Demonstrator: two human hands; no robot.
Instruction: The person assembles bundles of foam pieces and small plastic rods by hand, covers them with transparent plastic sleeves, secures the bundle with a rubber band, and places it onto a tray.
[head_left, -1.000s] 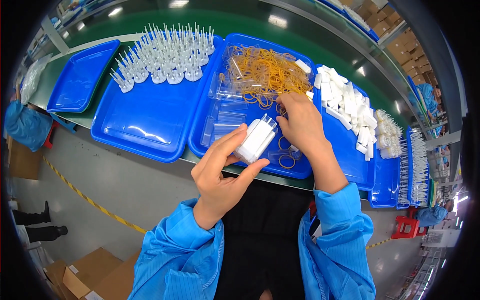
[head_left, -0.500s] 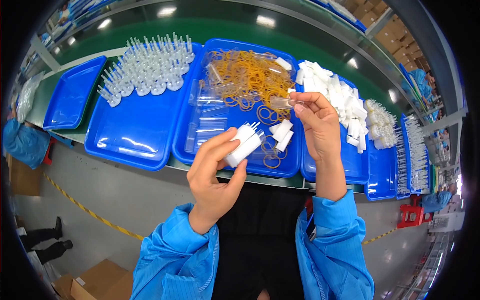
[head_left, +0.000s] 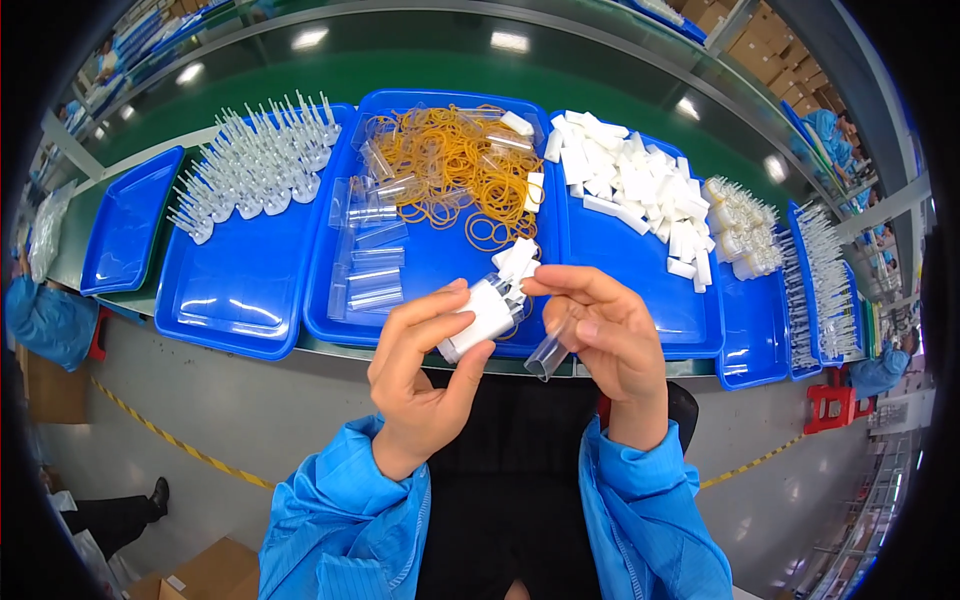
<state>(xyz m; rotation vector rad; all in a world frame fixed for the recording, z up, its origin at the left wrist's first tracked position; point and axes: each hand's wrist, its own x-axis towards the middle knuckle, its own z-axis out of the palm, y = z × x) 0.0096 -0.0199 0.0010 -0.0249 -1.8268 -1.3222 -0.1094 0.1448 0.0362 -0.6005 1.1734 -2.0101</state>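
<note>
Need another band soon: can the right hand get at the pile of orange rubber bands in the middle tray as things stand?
Probably not at once: the right hand already holds a clear tube. The path to the rubber bands in the middle tray looks open.

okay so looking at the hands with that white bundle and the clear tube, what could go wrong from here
The left hand pinches the white bundle by fingertips only, beyond the bench edge, so pieces could fall to the floor. The clear tube hangs loosely under the right hand and might slip.
</note>
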